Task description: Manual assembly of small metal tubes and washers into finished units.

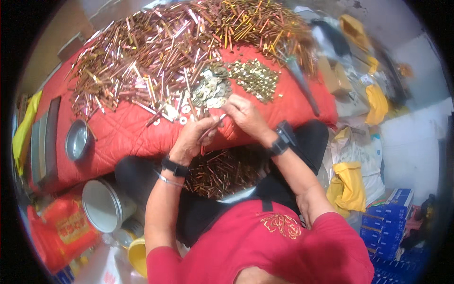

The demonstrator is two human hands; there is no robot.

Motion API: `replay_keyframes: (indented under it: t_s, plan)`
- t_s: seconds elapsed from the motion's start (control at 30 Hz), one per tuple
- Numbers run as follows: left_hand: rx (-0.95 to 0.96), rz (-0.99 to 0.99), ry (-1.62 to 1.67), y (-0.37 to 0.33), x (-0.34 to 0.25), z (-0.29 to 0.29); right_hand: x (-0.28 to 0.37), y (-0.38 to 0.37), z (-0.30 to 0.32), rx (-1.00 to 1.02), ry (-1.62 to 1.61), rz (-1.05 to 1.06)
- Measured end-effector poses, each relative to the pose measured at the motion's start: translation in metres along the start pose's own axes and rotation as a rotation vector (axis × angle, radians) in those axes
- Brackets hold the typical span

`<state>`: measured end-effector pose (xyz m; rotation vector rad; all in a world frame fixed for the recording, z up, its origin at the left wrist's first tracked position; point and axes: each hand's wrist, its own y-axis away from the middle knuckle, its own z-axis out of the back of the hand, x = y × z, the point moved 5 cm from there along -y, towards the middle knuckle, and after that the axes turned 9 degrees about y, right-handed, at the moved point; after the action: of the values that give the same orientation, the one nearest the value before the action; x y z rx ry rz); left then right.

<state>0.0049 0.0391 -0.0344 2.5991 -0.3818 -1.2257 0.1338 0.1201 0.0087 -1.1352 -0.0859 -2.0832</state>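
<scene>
Now your left hand [196,135] grips a rod [213,127]; your right hand [243,116] pinches its tip: thread a washer [183,120] next.

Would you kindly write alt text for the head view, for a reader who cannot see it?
A person's left hand and right hand together hold a thin copper rod above a red quilted cloth. The cloth carries a large heap of copper rods and piles of washers; more rods lie in the person's lap.
</scene>
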Motion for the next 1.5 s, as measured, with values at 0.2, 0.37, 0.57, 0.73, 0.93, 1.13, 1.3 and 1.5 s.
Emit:
replay_keyframes:
  t_s: [0.2,0.37,0.57,0.73,0.93,1.13,1.3,1.5]
  plan:
    - [0.044,-0.014,0.003,-0.003,-0.005,-0.001,0.005,0.001,0.009,-0.042,-0.027,-0.002]
    - [0.017,-0.198,-0.356,0.007,-0.010,-0.014,0.000,0.005,0.006,0.276,-0.424,-0.098]
    - [-0.003,-0.114,-0.331,0.010,-0.020,-0.010,-0.053,-0.047,0.060,-0.029,0.086,-0.075]
    - [0.034,-0.095,0.329,-0.002,-0.021,0.008,-0.119,-0.120,0.091,-0.366,0.885,-0.001]
    - [0.019,-0.156,0.646,-0.015,-0.030,0.026,-0.169,-0.175,0.103,-0.403,1.363,0.199]
    - [-0.018,-0.263,0.631,-0.013,-0.032,0.035,-0.144,-0.169,0.123,-0.385,1.069,0.279]
    - [-0.019,-0.198,0.807,-0.025,-0.014,0.056,-0.112,-0.125,0.137,-0.451,0.665,0.292]
    - [-0.058,-0.307,0.751,-0.023,-0.023,0.054,-0.015,-0.069,0.082,-0.253,0.409,0.165]
